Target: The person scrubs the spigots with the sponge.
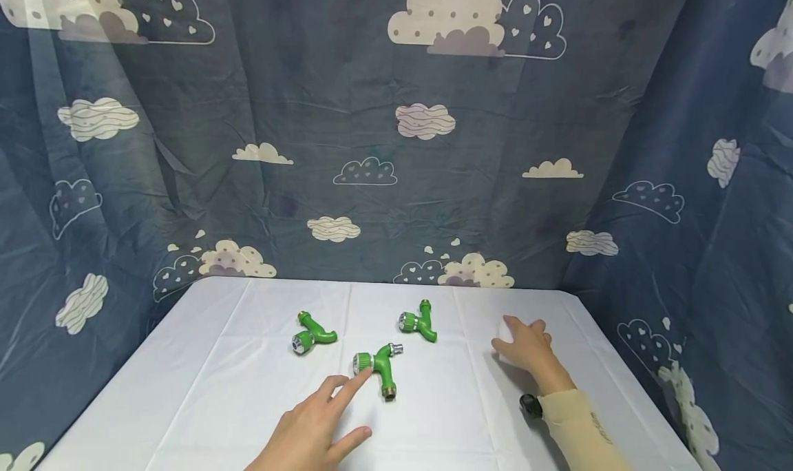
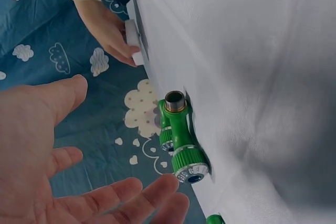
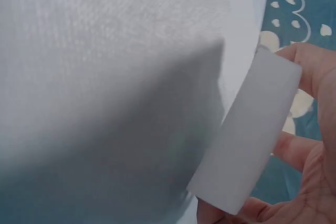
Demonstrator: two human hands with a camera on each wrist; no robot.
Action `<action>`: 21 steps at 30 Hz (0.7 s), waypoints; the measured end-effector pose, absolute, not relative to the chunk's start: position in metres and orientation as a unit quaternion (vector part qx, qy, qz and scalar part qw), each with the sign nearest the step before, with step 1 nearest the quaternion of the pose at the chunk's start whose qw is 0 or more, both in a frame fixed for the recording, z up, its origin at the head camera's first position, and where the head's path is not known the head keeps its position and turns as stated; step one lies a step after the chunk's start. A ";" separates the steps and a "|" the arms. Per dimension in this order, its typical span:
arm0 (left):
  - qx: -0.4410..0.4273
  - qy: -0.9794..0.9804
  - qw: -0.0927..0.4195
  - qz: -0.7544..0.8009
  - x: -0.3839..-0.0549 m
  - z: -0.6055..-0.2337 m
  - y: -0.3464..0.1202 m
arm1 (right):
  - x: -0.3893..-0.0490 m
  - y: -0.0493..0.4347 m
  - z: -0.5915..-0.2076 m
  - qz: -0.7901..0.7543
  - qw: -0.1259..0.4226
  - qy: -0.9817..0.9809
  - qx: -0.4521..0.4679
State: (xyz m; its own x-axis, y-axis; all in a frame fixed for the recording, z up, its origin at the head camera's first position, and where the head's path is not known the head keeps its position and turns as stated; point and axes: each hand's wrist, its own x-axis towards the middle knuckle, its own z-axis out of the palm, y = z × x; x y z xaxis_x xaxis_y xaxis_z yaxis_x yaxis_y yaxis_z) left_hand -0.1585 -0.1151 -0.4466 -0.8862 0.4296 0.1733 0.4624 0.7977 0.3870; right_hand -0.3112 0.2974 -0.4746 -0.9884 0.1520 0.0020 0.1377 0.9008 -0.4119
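Three green taps with silver-faced knobs lie on the white-covered table. The front tap (image 1: 383, 371) has its metal-tipped spout toward the right. My left hand (image 1: 310, 423) reaches over the table with its fingers extended, the index fingertip overlapping that tap's knob in the head view. In the left wrist view the fingertips (image 2: 168, 183) are close beside the tap's knob (image 2: 190, 167), and the palm holds nothing. At the right, my right hand (image 1: 529, 347) grips a plain white block (image 3: 247, 129), thumb and fingers at its opposite ends. Its shadow falls on the cloth just beneath.
One tap (image 1: 317, 332) lies at the left, and another (image 1: 426, 323) lies farther back near the middle. The white cloth (image 1: 217, 402) shows fold creases. A dark blue curtain (image 1: 334, 99) with cloud prints hangs behind and along both sides of the table.
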 end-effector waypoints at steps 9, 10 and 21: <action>-0.192 -0.942 0.051 -0.272 -0.169 -0.446 -0.121 | -0.301 0.297 -0.462 0.257 0.033 -0.964 -0.053; -0.189 -0.940 0.054 -0.279 -0.170 -0.446 -0.122 | -0.300 0.295 -0.460 0.261 0.035 -0.963 -0.053; -0.147 -0.933 0.066 -0.322 -0.205 -0.455 -0.126 | -0.292 0.283 -0.446 0.294 0.046 -0.953 -0.060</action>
State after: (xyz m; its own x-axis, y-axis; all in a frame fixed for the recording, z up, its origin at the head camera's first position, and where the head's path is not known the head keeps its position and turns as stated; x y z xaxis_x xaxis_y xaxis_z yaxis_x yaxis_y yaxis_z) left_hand -0.2047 -0.1255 -0.4552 -0.9480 0.2327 0.2172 0.3171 0.7490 0.5818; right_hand -0.2916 0.2830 -0.4458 -0.9884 0.1421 0.0531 0.0874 0.8194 -0.5665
